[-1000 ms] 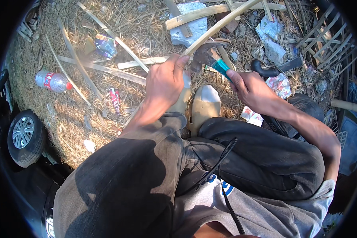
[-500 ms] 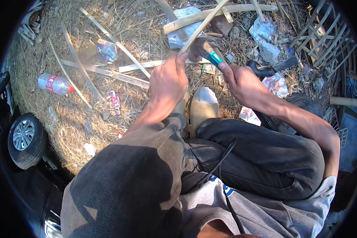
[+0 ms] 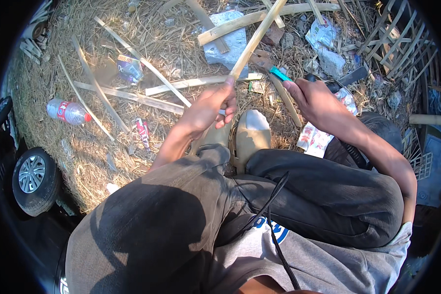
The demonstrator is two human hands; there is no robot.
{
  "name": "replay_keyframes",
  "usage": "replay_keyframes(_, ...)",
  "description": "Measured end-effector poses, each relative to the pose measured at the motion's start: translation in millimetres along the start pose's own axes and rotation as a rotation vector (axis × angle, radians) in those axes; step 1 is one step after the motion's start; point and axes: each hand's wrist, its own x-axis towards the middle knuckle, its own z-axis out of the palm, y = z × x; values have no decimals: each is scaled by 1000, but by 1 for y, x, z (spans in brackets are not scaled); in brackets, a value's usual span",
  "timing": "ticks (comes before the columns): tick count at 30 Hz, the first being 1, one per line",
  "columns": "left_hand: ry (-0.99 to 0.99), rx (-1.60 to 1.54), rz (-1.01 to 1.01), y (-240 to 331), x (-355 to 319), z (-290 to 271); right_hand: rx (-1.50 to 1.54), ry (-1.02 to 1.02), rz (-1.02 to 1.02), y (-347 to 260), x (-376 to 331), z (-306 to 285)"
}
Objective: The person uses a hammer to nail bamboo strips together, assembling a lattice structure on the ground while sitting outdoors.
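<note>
1. Left hand (image 3: pixel 208 110) is closed around the lower end of a long bamboo strip (image 3: pixel 257 36), which slants up and away over the straw.
2. Right hand (image 3: pixel 318 100) is wrapped round a knife with a teal handle (image 3: pixel 279 73), blade near the strip just above the left fist.
3. Looks like mid-shaving or splitting to me. Next cut needs the strip held steady and the blade angled away from those fingers.
4. Around: a plastic bottle (image 3: pixel 66 111), loose slats (image 3: pixel 127 95), a tan shoe (image 3: pixel 252 134).

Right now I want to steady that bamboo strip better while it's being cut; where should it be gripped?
Probably at the near end of the bamboo strip, from the left, where the left hand holds it: the strip slants up and away, and the right hand has the teal-handled tool.
</note>
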Motion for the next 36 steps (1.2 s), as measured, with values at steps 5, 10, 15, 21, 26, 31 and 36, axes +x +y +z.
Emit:
replay_keyframes(5, -183, -110, -83, 3, 2, -7, -255, 144, -81, 18, -9, 2)
replay_keyframes(10, 202, 361, 251, -27, 17, 4, -290, 226, -98, 11, -18, 10)
replay_keyframes(15, 564, 738, 358, 2, 5, 20, -217, 175, 34, -12, -7, -15)
replay_keyframes(21, 630, 572, 439, 10, -2, 18, 722, -300, 300, -42, 1, -46)
replay_keyframes(26, 709, 732, 546, 10, 0, 13, 273, -115, 164, -56, -1, -42)
replay_keyframes(31, 786, 962, 576, 9, 12, 12, -24, 80, 86, -57, -6, -26)
replay_keyframes(36, 837, 1030, 541, 13, 13, 15, -186, 202, -143, -49, -7, -19)
